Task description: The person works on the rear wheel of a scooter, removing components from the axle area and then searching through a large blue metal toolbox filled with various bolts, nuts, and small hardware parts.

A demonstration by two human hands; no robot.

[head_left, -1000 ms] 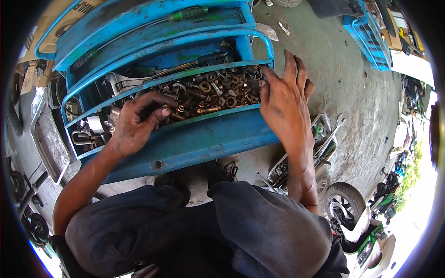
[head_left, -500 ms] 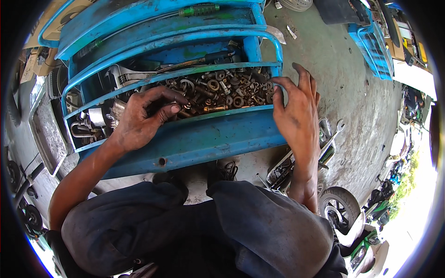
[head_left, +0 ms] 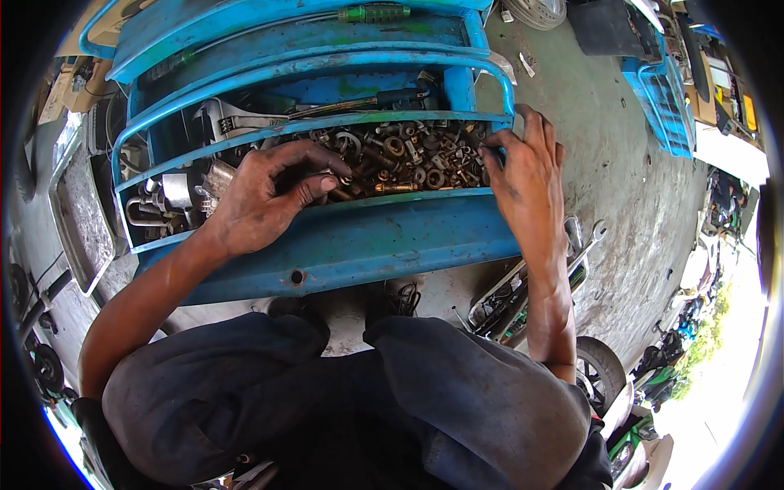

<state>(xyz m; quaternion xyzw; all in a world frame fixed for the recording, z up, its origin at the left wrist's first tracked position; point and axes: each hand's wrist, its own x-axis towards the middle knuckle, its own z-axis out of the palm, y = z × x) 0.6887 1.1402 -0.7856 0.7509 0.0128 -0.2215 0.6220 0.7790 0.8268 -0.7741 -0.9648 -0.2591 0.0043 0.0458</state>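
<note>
My left hand (head_left: 265,196) reaches over the middle of a blue metal tray (head_left: 384,198). Its thumb and index fingertip come close together in a pinch above loose nuts, bolts and washers (head_left: 408,159); anything between them is too small to make out. At the tray's right end is my right hand (head_left: 523,175), its fingers bent but apart, the thumb and index tips beside the outermost fasteners. I see nothing held in it. Left of my left hand, a U-shaped metal piece (head_left: 145,214) and a silvery cylinder (head_left: 176,189) lie in the same tray.
An adjustable wrench (head_left: 237,122) lies behind the fasteners, below a green-handled screwdriver (head_left: 374,13) on the upper shelf. A metal pan (head_left: 82,220) stands on the left. Spanners (head_left: 600,233) and a narrow tool tray (head_left: 498,302) lie right, near a wheel (head_left: 600,371).
The tray and cart sit slightly farther right in the picture. My left hand has shifted right with them, still over the fasteners; my right hand's fingers have drawn in a little.
</note>
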